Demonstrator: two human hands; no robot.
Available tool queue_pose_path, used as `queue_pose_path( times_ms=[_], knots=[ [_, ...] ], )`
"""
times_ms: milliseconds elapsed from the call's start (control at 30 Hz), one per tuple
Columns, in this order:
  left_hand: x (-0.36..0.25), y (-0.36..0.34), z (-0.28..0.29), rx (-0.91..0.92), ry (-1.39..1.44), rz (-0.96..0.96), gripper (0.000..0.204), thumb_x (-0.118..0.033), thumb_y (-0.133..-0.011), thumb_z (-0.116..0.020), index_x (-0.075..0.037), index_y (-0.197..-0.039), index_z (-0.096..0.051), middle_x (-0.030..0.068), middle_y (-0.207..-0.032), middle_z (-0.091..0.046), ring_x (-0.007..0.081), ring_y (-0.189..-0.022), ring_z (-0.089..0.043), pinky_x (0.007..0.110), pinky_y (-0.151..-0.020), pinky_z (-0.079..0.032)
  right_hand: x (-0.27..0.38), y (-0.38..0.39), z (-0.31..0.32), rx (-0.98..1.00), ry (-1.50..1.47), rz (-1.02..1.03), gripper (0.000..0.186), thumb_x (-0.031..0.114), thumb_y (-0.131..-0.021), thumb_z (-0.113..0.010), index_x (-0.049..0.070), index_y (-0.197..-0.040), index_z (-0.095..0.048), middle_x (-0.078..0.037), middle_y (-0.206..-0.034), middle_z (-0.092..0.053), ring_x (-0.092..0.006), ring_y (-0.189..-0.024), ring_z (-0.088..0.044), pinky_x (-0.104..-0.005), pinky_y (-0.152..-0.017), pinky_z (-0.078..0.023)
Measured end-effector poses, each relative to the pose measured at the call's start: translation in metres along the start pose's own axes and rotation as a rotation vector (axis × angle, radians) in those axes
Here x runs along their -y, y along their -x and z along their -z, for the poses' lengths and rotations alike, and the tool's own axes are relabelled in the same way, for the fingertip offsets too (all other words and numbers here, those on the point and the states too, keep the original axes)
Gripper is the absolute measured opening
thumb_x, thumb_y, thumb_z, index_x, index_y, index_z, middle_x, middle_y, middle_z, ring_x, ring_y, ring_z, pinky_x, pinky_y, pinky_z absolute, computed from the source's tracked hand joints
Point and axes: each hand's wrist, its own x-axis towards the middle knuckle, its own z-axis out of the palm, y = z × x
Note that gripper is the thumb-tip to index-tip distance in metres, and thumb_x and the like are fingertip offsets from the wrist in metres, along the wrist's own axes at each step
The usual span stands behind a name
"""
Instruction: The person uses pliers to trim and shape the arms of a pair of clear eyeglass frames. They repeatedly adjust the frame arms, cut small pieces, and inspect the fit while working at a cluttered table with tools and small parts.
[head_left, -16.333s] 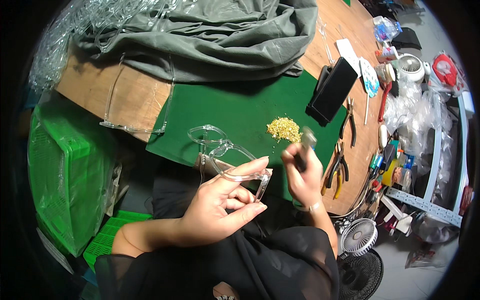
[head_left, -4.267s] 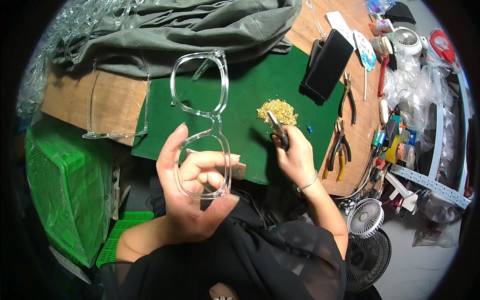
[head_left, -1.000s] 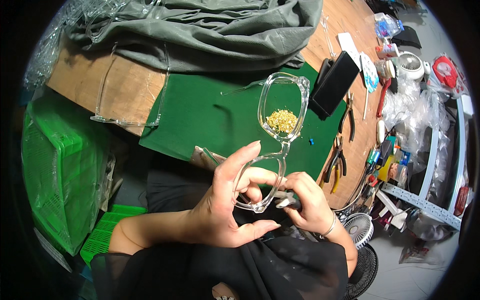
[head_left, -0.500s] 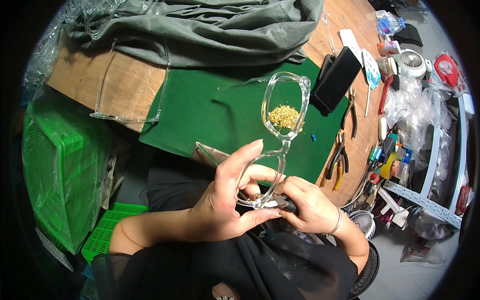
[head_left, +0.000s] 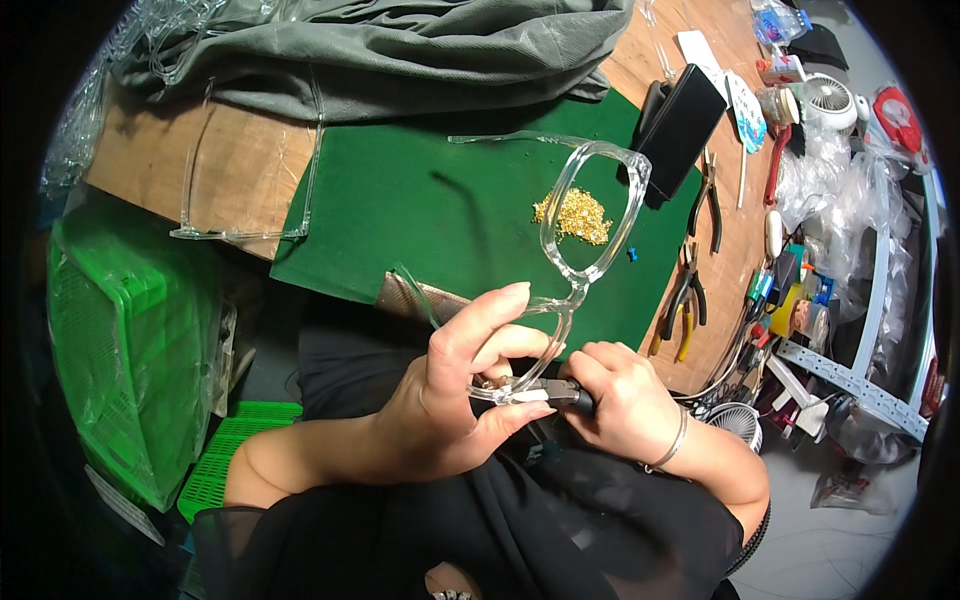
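Note:
A clear eyeglass frame (head_left: 566,265) is in my left hand (head_left: 455,400), tilted up over the green mat (head_left: 400,220). Thumb and fingers pinch its near rim, close to the hinge corner. My right hand (head_left: 630,405) is closed round the dark handles of a pair of pliers (head_left: 553,393). The pliers' metal jaws reach the frame's near corner, beside my left fingertips; what lies between the jaws is too small to make out. Behind the far rim, a heap of small gold-coloured pieces (head_left: 580,217) lies on the mat.
Another clear eyeglass frame (head_left: 240,236) stands on the wooden table at left, below grey cloth (head_left: 380,60). A black phone (head_left: 685,130), pliers (head_left: 708,205) and more pliers (head_left: 684,300) lie right of the mat. Green crates (head_left: 130,340) stand at left; a white fan (head_left: 830,95) is far right.
The far end of the eyeglass frame has swung right and slightly down. The pliers' jaws now show more plainly, and my right hand has moved slightly right.

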Motion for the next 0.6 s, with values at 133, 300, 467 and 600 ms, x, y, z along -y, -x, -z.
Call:
queue_pose_path(
  times_ms=[133,300,467,600],
  knots=[
    [-0.006,-0.008,0.004,0.040,0.060,0.072,0.089,0.010,-0.071,-0.068,-0.001,-0.137,-0.009,0.0226,-0.106,-0.054,0.0157,-0.077,-0.061,0.025,-0.066,-0.049,-0.003,-0.002,0.008,0.167,-0.423,-0.057,0.028,0.025,-0.082,-0.064,0.000,-0.091,-0.056,-0.016,-0.080,-0.057,-0.0328,-0.076,-0.057,-0.0399,-0.070,-0.047],
    [-0.008,-0.007,0.003,0.009,0.161,0.194,0.094,0.007,-0.073,-0.069,-0.005,-0.138,-0.003,0.0223,-0.109,-0.052,0.0116,-0.073,-0.058,0.024,-0.066,-0.049,-0.003,-0.002,0.011,0.353,-0.665,-0.124,0.033,0.030,-0.087,-0.060,0.000,-0.098,-0.055,-0.016,-0.085,-0.058,-0.0311,-0.079,-0.059,-0.0364,-0.072,-0.047],
    [-0.010,-0.007,0.002,0.006,0.192,0.257,0.095,0.006,-0.075,-0.069,-0.006,-0.139,-0.001,0.0228,-0.111,-0.051,0.0126,-0.075,-0.060,0.025,-0.069,-0.049,-0.004,-0.002,0.013,0.340,-0.635,-0.117,0.035,0.032,-0.088,-0.058,0.000,-0.099,-0.055,-0.016,-0.083,-0.058,-0.0307,-0.079,-0.058,-0.0366,-0.071,-0.047],
    [-0.012,-0.008,0.001,0.003,0.199,0.276,0.094,0.006,-0.076,-0.068,-0.006,-0.139,0.000,0.0230,-0.111,-0.051,0.0139,-0.079,-0.061,0.026,-0.072,-0.049,-0.004,-0.002,0.016,0.365,-0.629,-0.127,0.035,0.032,-0.087,-0.059,-0.001,-0.099,-0.054,-0.017,-0.082,-0.058,-0.0313,-0.078,-0.059,-0.0371,-0.070,-0.047]
  ],
)
